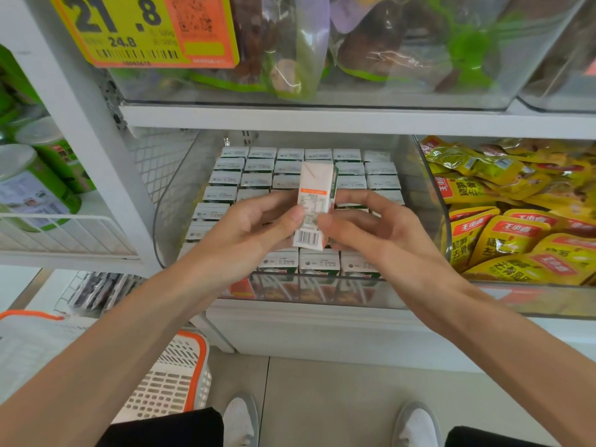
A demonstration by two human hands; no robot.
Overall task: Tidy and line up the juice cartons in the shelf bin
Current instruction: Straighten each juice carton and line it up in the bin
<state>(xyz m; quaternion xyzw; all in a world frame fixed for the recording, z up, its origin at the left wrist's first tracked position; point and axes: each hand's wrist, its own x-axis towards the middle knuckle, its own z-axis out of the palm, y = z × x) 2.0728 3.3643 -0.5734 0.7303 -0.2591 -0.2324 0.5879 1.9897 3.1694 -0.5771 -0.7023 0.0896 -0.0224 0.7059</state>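
"21.8", "24.8" on price tag (pixel 142 30)

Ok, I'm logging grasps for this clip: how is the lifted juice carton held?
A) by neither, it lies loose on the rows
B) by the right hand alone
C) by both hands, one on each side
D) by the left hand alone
C: the left hand and the right hand each pinch a side of the juice carton above the rows in the bin.

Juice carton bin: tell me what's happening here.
A person holds one small white juice carton with an orange stripe and a barcode upright in both hands. The left hand pinches its left edge and the right hand its right edge, just above the clear plastic shelf bin. The other white-topped cartons stand packed in neat rows inside that bin. A neighbouring bin to the right holds yellow snack pouches.
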